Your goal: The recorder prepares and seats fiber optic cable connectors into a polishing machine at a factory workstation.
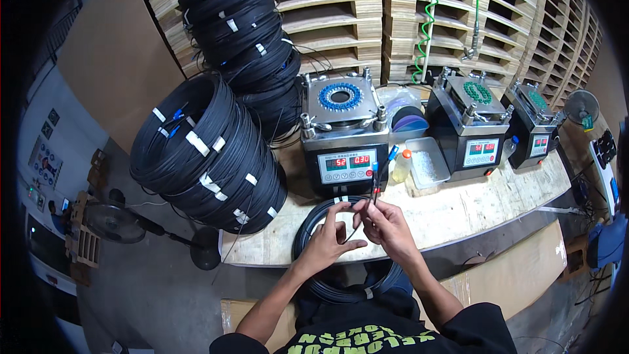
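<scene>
My right hand (388, 226) pinches the end section of a black cable (376, 191) upright between thumb and fingers. Small blue connectors (375, 169) stick up above that grip, in front of the nearest machine. My left hand (325, 239) is close beside it, thumb and forefinger spread apart, other fingers curled. A thin stretch of cable runs down between the two hands; whether the left one touches it I cannot tell. Below both hands lies a coil of black cable (319, 288), overlapping the table's front edge and partly hidden by my arms.
Bundled black cable coils (216, 151) are stacked at left, with a taller stack (237, 33) behind. Three machines with lit displays, the nearest (347, 170) at centre, line the wooden table (439, 219). A clear tray (429, 164) and orange-capped bottle (401, 167) stand between. Pallets (327, 3) rise behind.
</scene>
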Motion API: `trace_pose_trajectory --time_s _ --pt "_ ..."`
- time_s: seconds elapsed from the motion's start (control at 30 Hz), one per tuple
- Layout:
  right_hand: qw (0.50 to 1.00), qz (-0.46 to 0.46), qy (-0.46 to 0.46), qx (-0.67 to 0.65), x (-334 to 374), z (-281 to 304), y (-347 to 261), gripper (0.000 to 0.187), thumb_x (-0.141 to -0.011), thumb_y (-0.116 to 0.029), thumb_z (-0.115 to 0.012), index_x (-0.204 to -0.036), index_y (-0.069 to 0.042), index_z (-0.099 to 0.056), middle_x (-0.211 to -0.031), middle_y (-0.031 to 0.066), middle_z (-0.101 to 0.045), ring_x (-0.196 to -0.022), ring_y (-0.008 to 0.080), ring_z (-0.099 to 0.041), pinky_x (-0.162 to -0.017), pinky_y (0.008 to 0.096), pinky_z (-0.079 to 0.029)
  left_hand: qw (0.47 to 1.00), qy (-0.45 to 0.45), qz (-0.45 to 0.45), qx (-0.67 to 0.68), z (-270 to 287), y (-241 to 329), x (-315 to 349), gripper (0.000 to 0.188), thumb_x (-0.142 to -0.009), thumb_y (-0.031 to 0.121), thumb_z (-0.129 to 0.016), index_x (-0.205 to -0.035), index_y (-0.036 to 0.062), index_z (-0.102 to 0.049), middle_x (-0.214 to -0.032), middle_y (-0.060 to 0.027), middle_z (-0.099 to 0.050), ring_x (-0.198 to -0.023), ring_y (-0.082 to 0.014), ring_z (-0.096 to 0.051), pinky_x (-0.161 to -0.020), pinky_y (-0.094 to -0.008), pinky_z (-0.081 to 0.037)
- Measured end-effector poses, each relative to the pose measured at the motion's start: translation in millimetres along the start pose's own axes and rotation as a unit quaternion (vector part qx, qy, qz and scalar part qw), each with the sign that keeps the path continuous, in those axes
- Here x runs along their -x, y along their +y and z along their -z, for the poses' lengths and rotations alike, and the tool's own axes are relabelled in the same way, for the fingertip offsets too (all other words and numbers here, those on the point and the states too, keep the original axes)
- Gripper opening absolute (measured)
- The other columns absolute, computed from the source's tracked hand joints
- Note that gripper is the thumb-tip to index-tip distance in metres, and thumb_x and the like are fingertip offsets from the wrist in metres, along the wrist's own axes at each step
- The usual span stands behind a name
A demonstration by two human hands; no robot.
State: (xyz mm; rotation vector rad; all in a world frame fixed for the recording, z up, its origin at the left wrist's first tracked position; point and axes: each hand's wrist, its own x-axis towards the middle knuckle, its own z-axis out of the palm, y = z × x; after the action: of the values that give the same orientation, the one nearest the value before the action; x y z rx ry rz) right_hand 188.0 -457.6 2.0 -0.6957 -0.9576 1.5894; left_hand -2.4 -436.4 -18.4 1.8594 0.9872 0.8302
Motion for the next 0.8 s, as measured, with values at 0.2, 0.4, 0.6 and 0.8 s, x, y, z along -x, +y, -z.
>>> trace_pose_trajectory --time_s 0.2,0.4,0.6,0.8 --pt "0.999 -0.025 -0.005 -0.029 4 8 14 0.033 -0.109 -0.026 -0.048 -0.122 0.0 -0.063 -0.087 -0.0006 -0.059 -0.07 0.0045 -0.046 -0.06 0.0181 -0.039 0.994 -0.059 0.087 -0.032 3 -1 -4 0.104 -0.079 0.028 -0.088 -0.157 0.0087 -0.022 -0.087 -0.0095 -0.063 -0.07 -0.0169 -0.054 -0.065 -0.0338 -0.048" --pt "0.992 -0.097 -0.064 0.039 5 18 21 0.031 -0.108 -0.026 -0.051 -0.114 0.0 -0.067 -0.084 -0.0024 -0.061 -0.065 0.0032 -0.046 -0.057 0.0197 -0.039 0.941 -0.169 0.062 0.287 10 -20 -28 0.091 -0.093 0.039 -0.073 -0.16 0.0033 -0.021 -0.149 -0.0108 -0.044 -0.122 -0.0167 -0.052 -0.099 -0.0296 -0.047" --pt "0.978 -0.15 -0.109 0.096 3 13 14 0.032 -0.107 -0.02 -0.051 -0.122 0.004 -0.066 -0.088 0.0044 -0.067 -0.061 0.0052 -0.048 -0.053 0.0195 -0.039 0.944 -0.083 0.061 0.314 14 16 -49 0.043 -0.103 0.027 -0.06 -0.135 -0.0026 -0.058 -0.105 -0.0097 -0.072 -0.101 -0.014 -0.067 -0.089 -0.0279 -0.054" --pt "0.977 -0.156 -0.124 0.071 1 14 9 0.037 -0.108 -0.022 -0.05 -0.127 0.008 -0.062 -0.1 0.0078 -0.071 -0.064 0.0072 -0.051 -0.058 0.0225 -0.043 0.936 -0.014 0.045 0.349 9 9 -44 0.036 -0.1 0.019 -0.065 -0.128 -0.003 -0.063 -0.094 -0.0071 -0.072 -0.087 -0.0108 -0.066 -0.081 -0.0248 -0.053"
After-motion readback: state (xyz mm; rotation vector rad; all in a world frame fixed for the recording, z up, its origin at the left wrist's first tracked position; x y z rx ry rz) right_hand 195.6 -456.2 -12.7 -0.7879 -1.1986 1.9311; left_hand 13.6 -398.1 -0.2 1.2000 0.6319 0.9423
